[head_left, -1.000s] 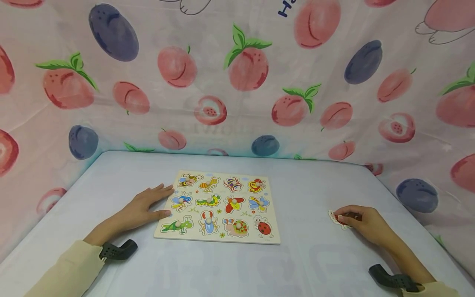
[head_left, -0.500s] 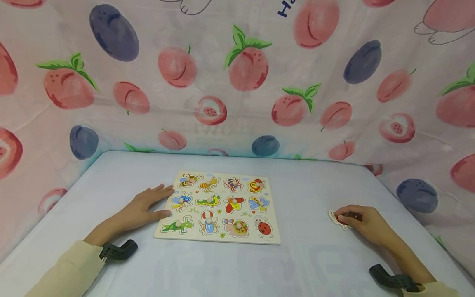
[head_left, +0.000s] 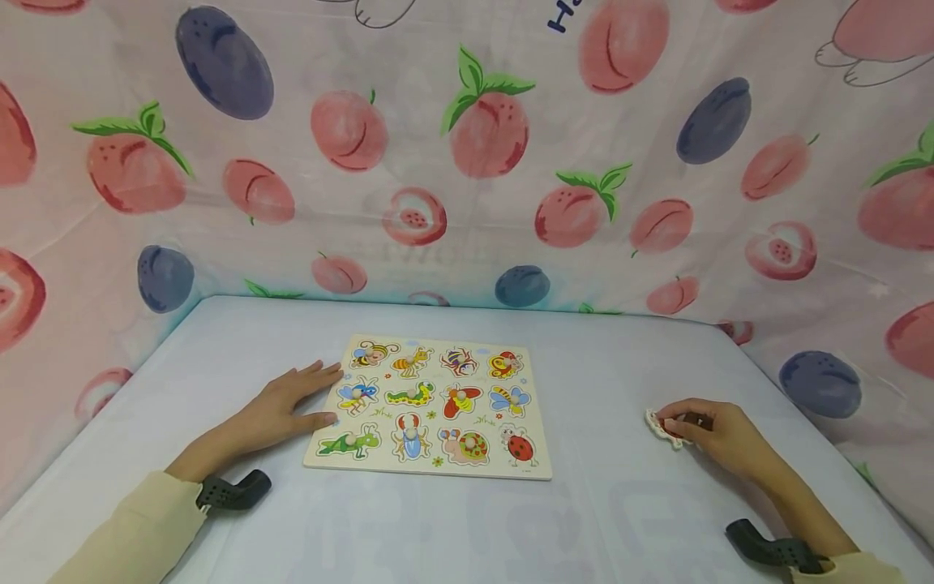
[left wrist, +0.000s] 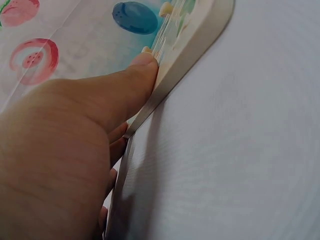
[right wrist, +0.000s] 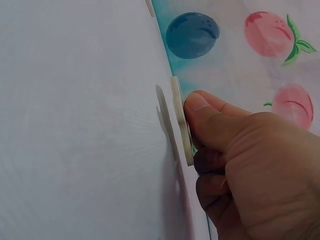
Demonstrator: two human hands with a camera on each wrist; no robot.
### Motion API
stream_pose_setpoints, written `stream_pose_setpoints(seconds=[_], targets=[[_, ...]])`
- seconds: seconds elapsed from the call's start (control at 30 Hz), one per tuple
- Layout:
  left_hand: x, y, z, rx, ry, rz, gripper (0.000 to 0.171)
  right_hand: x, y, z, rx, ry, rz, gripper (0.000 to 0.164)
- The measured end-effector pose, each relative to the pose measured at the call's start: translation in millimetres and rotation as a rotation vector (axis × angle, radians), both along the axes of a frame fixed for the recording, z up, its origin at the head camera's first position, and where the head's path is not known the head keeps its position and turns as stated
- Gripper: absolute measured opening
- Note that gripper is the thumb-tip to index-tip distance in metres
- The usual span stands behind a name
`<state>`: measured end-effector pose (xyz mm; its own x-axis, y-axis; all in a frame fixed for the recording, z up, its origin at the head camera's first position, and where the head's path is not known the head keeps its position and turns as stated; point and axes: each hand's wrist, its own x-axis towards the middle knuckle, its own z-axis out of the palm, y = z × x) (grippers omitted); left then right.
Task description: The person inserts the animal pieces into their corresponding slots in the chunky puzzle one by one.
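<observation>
A wooden peg puzzle board (head_left: 430, 474) with insect pictures lies on the table. My left hand (head_left: 280, 410) rests at its left edge with fingers spread; in the left wrist view the thumb (left wrist: 135, 75) touches the top of the board's edge (left wrist: 185, 55). Well to the right of the board, my right hand (head_left: 718, 438) pinches a red ladybug puzzle piece (head_left: 664, 428), partly hidden by the fingers. From the right wrist view the piece (right wrist: 181, 120) appears edge-on, slightly off the table, with its shadow beside it.
Knobbed pieces such as a caterpillar (head_left: 410, 395) and a snail (head_left: 464, 447) sit in the board. At its lower right corner a ladybug picture (head_left: 520, 448) shows no knob. A fruit-print cloth (head_left: 467, 243) hangs behind the white table (head_left: 584, 519).
The ladybug piece in my right hand has tilted and risen slightly from the table. My left hand and the board have stayed in place.
</observation>
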<state>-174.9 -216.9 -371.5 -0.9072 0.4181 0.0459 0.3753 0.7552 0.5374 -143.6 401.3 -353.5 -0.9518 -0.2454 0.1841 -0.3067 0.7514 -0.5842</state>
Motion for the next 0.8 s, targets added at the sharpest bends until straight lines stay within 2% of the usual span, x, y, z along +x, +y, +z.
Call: stream_pose_setpoints(seconds=[0.27, 0.53, 0.8], targets=[[1.2, 1, 3.3, 0.005, -0.002, -0.005, 0.075, -1.1, -7, 8.7, 0.040, 0.060, 0.001, 0.013], [2.3, 0, 3.9, 0.012, -0.014, -0.001, 0.076, -3.2, -15, 11.9, 0.062, 0.049, 0.030, 0.015], [0.5, 0, 2.2, 0.023, 0.000, -0.018, 0.075, -3.1, -23, 14.1, 0.056, 0.089, 0.077, 0.018]])
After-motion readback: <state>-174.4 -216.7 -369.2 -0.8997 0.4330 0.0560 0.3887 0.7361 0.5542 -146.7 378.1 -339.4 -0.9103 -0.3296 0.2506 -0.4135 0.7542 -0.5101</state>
